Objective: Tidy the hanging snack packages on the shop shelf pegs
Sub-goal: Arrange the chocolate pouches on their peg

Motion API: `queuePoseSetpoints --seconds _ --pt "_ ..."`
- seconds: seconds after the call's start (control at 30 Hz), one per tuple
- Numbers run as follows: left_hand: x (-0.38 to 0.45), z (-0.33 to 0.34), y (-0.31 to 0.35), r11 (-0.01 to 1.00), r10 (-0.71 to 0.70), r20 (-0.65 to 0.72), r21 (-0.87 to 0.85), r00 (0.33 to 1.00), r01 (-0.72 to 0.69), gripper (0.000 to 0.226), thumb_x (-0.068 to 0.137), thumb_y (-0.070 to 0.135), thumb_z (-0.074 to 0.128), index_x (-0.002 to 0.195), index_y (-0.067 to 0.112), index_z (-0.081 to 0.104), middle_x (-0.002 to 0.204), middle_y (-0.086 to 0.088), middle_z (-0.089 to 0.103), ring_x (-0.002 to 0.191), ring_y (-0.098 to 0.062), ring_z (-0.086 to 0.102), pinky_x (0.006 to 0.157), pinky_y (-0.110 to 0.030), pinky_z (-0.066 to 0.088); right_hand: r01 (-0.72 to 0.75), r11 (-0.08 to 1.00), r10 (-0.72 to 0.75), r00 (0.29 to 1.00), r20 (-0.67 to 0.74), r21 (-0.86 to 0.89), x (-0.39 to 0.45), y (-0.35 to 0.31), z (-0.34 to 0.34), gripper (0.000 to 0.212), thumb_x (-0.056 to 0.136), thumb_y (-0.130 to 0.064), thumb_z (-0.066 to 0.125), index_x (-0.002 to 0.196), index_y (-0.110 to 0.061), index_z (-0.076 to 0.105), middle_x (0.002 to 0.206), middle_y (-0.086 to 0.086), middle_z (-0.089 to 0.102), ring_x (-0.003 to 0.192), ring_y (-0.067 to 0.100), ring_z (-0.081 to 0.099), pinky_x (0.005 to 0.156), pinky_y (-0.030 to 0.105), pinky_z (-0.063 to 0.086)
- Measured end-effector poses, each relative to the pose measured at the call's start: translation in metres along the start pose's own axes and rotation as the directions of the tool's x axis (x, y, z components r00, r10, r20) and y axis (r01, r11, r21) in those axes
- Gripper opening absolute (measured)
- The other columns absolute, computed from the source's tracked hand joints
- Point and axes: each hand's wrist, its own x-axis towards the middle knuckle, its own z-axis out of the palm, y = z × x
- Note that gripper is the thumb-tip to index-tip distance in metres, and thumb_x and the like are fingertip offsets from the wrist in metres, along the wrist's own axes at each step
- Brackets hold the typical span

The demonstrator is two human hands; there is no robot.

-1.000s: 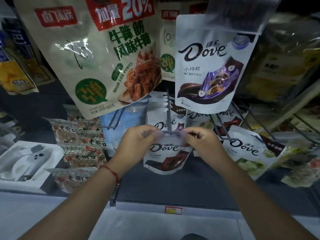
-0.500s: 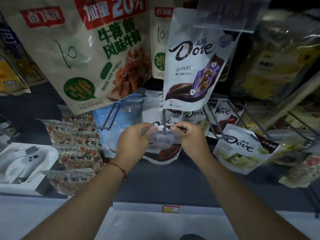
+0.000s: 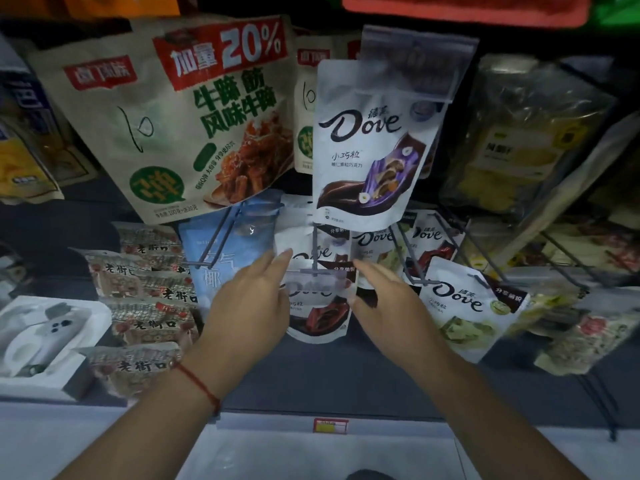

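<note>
Though dim, pegged shop shelf point(image 3: 346, 386)

Both hands point(image 3: 249, 306) off the label holder point(image 3: 320, 284)

Dim shop interior, light low and bluish. Dark back panel point(image 3: 332, 375) behind the display, running down to a pale shelf edge point(image 3: 381, 431) that carries a small red-and-yellow price tag point(image 3: 330, 426). Below the edge, a whitish shelf surface point(image 3: 311, 455). Grey wire racks point(image 3: 571, 251) slant across the right side. At far left, a white moulded tray point(image 3: 86, 372) sits low against the panel. Along the top, a red-orange strip point(image 3: 467, 8) with a green patch point(image 3: 620, 8) beside it at the right corner.
</note>
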Motion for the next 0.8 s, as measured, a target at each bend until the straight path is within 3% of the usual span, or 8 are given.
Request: queuePoseSetpoints --seconds 0.13,0.23,0.4,0.57,0.7,0.8 --pt "-0.020 -0.015 0.014 0.999 0.026 -0.091 0.046 0.996 -0.022 0.060 0.096 0.027 0.052 0.151 0.019 0.030 0.152 -0.009 0.038 0.133 -0.028 0.042 0.103 -0.041 0.041 0.068 0.993 -0.066 0.998 0.021 -0.099 -0.019 -0.015 -0.027 0.054 0.097 -0.033 0.053 0.148 -0.030 0.037 0.154 -0.015 0.032 0.143 0.003 0.021 0.113 0.019 0.016" --pt "-0.024 -0.024 0.022 0.995 0.069 -0.177 0.086 0.982 -0.054 0.062 0.093 0.036 0.058 0.148 0.019 0.037 0.150 -0.011 0.040 0.131 -0.030 0.045 0.101 -0.042 0.043 0.108 0.988 -0.108 0.994 0.002 -0.110 -0.025 -0.029 -0.056 0.055 0.098 -0.037 0.050 0.149 -0.035 0.031 0.152 -0.023 0.028 0.141 -0.007 0.012 0.113 0.017 0.011" --pt "-0.005 -0.055 0.048 0.985 0.137 -0.308 0.145 0.941 -0.096 0.064 0.091 0.045 0.055 0.148 0.021 0.037 0.151 -0.011 0.038 0.133 -0.030 0.044 0.103 -0.042 0.042 0.137 0.980 -0.150 0.985 -0.085 -0.143 -0.011 -0.048 -0.109 0.059 0.098 -0.041 0.049 0.151 -0.038 0.025 0.156 -0.025 0.018 0.144 -0.004 0.005 0.116 0.019 0.009" --pt "0.031 -0.101 0.074 0.966 0.225 -0.405 0.214 0.886 -0.148 0.062 0.092 0.045 0.050 0.148 0.023 0.034 0.153 -0.011 0.034 0.136 -0.031 0.039 0.106 -0.046 0.041 0.147 0.967 -0.192 0.958 -0.213 -0.209 0.012 -0.061 -0.154 0.057 0.097 -0.040 0.051 0.150 -0.033 0.030 0.157 -0.017 0.023 0.145 0.001 0.011 0.113 0.017 0.008" --pt "0.058 -0.125 0.081 0.943 0.281 -0.427 0.288 0.859 -0.165 0.061 0.089 0.041 0.057 0.142 0.015 0.042 0.150 -0.019 0.036 0.134 -0.036 0.041 0.102 -0.050 0.045 0.133 0.956 -0.199 0.949 -0.245 -0.261 0.031 -0.072 -0.169 0.048 0.097 -0.035 0.052 0.143 -0.023 0.044 0.158 -0.007 0.025 0.147 0.011 0.015 0.117 0.025 0.014" --pt "0.071 -0.130 0.081 0.933 0.299 -0.425 0.320 0.854 -0.167 0.062 0.086 0.037 0.064 0.140 0.011 0.046 0.148 -0.024 0.038 0.130 -0.040 0.045 0.101 -0.050 0.044 0.131 0.949 -0.214 0.936 -0.280 -0.287 0.037 -0.073 -0.171 0.032 0.096 -0.031 0.052 0.126 -0.022 0.059 0.147 -0.007 0.042 0.140 0.010 0.030 0.113 0.025 0.025"
